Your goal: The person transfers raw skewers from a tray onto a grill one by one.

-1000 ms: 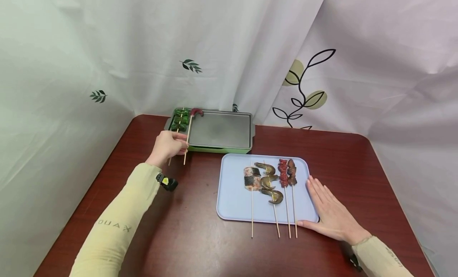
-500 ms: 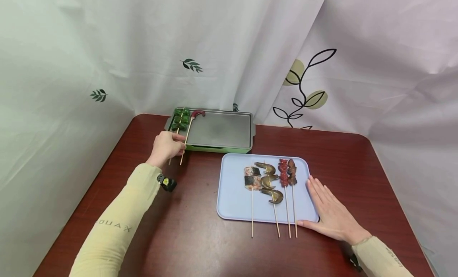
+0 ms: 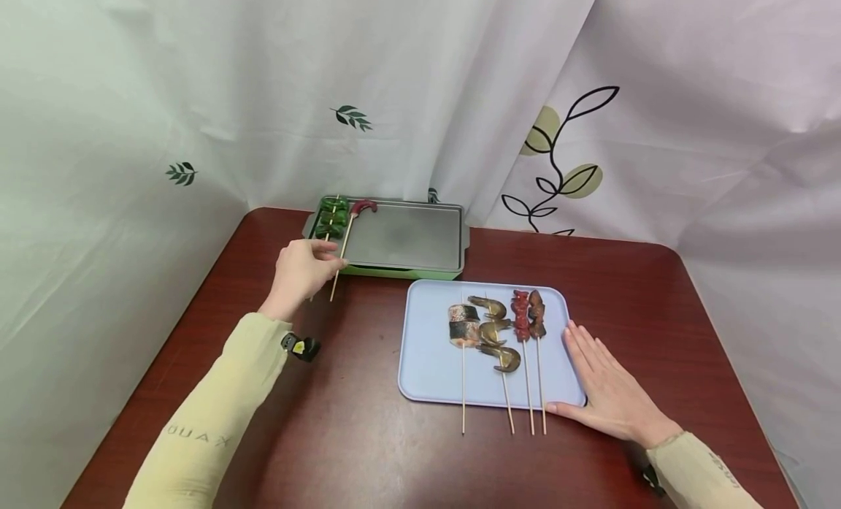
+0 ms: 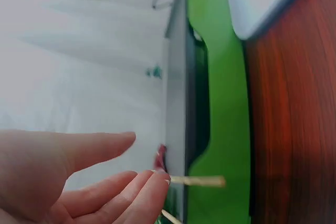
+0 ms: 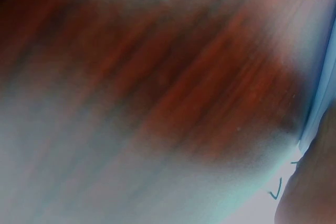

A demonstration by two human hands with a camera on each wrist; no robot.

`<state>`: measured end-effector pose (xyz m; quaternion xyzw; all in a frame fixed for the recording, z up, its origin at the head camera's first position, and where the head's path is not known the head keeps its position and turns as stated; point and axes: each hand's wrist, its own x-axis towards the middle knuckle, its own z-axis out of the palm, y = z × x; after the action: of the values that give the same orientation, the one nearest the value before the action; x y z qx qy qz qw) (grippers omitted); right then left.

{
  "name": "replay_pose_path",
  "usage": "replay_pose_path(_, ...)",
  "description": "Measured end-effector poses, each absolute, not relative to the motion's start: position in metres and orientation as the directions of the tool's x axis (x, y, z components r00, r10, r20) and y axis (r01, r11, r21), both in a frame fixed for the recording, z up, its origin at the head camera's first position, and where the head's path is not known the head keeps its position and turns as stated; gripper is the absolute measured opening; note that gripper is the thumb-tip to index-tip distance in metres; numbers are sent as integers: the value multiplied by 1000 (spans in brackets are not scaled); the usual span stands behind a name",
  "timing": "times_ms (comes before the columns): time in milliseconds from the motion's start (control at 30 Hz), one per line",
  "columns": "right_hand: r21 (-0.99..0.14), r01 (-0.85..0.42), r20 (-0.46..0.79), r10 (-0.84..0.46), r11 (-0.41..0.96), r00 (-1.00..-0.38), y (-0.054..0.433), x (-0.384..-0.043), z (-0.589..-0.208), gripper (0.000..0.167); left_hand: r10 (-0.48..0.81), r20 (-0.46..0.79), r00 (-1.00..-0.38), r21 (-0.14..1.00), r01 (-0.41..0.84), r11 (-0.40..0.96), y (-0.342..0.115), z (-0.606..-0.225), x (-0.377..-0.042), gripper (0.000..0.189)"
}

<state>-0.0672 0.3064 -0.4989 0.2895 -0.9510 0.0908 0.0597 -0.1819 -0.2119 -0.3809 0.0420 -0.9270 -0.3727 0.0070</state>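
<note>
My left hand (image 3: 304, 268) is at the front left of the grill's grey plate (image 3: 410, 239). In the left wrist view its thumb (image 4: 105, 148) and fingers (image 4: 139, 198) stand apart with nothing pinched between them. Right by those fingertips is the stick of a skewer with a dark red curved piece (image 3: 360, 207); it lies on the plate, its bare end jutting over the front. Left of it lies a green pepper skewer (image 3: 331, 218), its stick partly hidden behind the hand. My right hand (image 3: 611, 396) rests with straight fingers along the right edge of the light blue tray (image 3: 423, 363).
On the tray lie a fish-like skewer (image 3: 463, 326), a shrimp skewer (image 3: 494, 332), a red meat skewer (image 3: 520, 315) and a brown one (image 3: 536, 313), sticks past the front edge. The green grill base (image 4: 226, 103) stands behind the tray. A white curtain (image 3: 394, 78) hangs behind the table.
The red-tipped skewer's lower end shifted left and its tip slightly right, then it stayed put. My left hand has let go of its stick, drawing back slightly. My right hand stays in place.
</note>
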Motion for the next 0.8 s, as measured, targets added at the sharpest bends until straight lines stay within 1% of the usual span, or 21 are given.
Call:
replay_pose_path(133, -143, -564, 171, -541, 813, -824, 306, -68, -498, 120, -28, -4, -1000, 734, -22, 679, -200, -376, -169, 41)
replay_pose_path(300, -143, -560, 165, -538, 816, -826, 307, -67, -498, 120, 39, -20, -999, 787, 8, 616, -181, -377, -153, 43)
replay_pose_path(500, -141, -559, 159, -538, 817, -828, 307, -66, -498, 120, 97, -61, -993, 862, -4, 506, -161, -392, -138, 43)
replay_pose_path(800, -136, -564, 177, -540, 815, -823, 306, -67, -497, 120, 137, -77, -988, 888, -6, 460, -137, -413, -121, 44)
